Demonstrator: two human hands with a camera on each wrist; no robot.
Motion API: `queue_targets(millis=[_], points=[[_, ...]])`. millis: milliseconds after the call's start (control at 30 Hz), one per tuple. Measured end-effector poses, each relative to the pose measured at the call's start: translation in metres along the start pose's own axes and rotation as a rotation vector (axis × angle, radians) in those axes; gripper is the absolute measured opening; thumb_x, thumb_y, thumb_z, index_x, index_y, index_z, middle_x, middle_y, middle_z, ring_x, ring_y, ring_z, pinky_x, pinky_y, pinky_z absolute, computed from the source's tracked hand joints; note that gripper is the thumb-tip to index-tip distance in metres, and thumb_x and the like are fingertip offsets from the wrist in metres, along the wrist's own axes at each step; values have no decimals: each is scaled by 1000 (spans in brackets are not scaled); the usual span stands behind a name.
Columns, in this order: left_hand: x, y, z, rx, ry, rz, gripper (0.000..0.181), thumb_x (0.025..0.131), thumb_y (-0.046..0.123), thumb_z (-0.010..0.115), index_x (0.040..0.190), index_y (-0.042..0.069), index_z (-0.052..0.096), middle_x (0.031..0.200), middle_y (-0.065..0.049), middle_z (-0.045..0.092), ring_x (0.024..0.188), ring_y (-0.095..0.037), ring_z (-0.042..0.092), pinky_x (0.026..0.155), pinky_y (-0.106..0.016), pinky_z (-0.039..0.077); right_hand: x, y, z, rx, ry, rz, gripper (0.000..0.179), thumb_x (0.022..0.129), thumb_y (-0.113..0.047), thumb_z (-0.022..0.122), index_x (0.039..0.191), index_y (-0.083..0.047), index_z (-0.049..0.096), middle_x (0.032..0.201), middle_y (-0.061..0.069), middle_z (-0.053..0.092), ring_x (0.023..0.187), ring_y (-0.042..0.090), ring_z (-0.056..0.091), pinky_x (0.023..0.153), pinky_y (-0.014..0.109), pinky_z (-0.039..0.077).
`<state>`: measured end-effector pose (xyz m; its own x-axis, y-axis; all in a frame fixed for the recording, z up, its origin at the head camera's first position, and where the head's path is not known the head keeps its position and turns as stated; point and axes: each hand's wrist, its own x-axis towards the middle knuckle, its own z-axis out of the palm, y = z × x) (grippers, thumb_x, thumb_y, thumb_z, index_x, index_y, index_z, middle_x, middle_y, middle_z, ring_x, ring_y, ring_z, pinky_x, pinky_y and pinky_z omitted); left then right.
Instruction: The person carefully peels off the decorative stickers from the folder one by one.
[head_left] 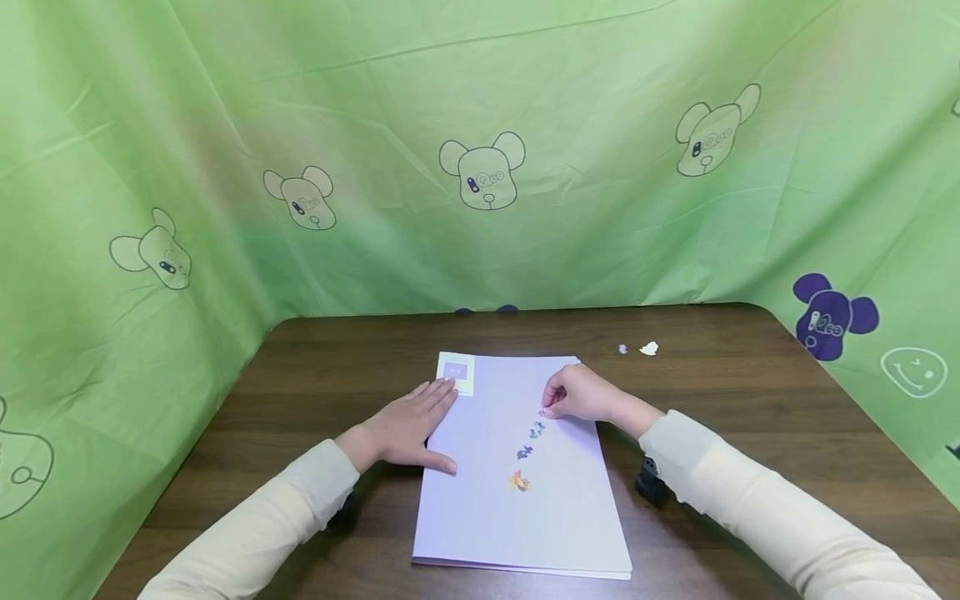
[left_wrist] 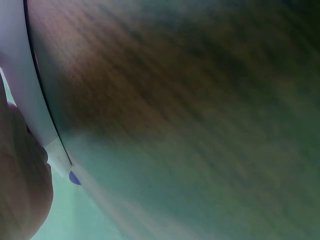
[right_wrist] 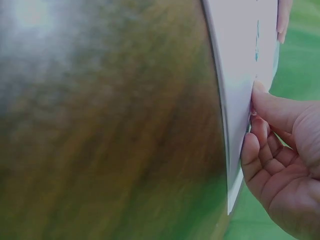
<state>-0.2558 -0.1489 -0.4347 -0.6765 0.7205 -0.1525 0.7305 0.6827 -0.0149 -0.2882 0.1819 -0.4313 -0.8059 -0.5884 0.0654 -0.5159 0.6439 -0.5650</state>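
A large white paper pad [head_left: 480,525] lies on the table. My left hand [head_left: 408,423] rests on its left edge with the fingers straight, the fingertips by a pale card with a purple square [head_left: 466,387] in the upper left corner. On the pad's right half, the thumb and fingers of my right hand [head_left: 581,393] pinch a small pale sticker [head_left: 542,412] against the paper, mostly covered by the fingertips. Below it, in a slanting row, are a light blue sticker [head_left: 537,430], a darker blue sticker [head_left: 524,452] and an orange sticker [head_left: 519,481].
A crumpled white scrap [head_left: 648,348] and a tiny purple piece [head_left: 622,349] lie on the brown wooden table [head_left: 720,367], beyond the pad to the right. A green curtain [head_left: 390,250] with bear drawings hangs behind the table and along both sides.
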Motion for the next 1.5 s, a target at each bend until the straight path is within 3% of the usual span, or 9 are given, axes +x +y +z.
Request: queue_targets(millis=[267, 667, 933, 1500], points=[[-1, 0, 0, 0, -1, 3, 116, 79, 85, 40, 155, 2, 11, 162, -12, 3, 148, -23, 1, 117, -37, 6, 0, 2, 2, -5, -15, -48, 13, 80, -4, 78, 72, -10, 69, 66, -10, 60, 63, 6, 52, 62, 24, 46], [0, 0, -1, -4, 2, 3, 116, 78, 85, 39, 155, 3, 11, 162, -11, 2, 148, -23, 0, 117, -36, 6, -2, 3, -2, 73, 14, 12, 12, 82, -11, 78, 74, -12, 70, 68, -8, 62, 64, 8, 53, 62, 25, 46], [1, 0, 0, -13, -7, -7, 116, 78, 85, 40, 156, 4, 9, 162, -9, 1, 147, -21, -2, 117, -35, 3, 0, 8, -3, 153, 15, 41, 10, 81, -6, 79, 79, -7, 68, 69, -3, 61, 65, 11, 54, 61, 24, 47], [-2, 2, -3, -16, 1, -5, 117, 78, 86, 40, 155, 3, 11, 162, -10, 3, 148, -22, 1, 117, -36, 6, -2, 16, -9, 178, 3, -6, 14, 80, -2, 78, 75, -10, 68, 70, -7, 62, 66, 12, 54, 62, 25, 47]])
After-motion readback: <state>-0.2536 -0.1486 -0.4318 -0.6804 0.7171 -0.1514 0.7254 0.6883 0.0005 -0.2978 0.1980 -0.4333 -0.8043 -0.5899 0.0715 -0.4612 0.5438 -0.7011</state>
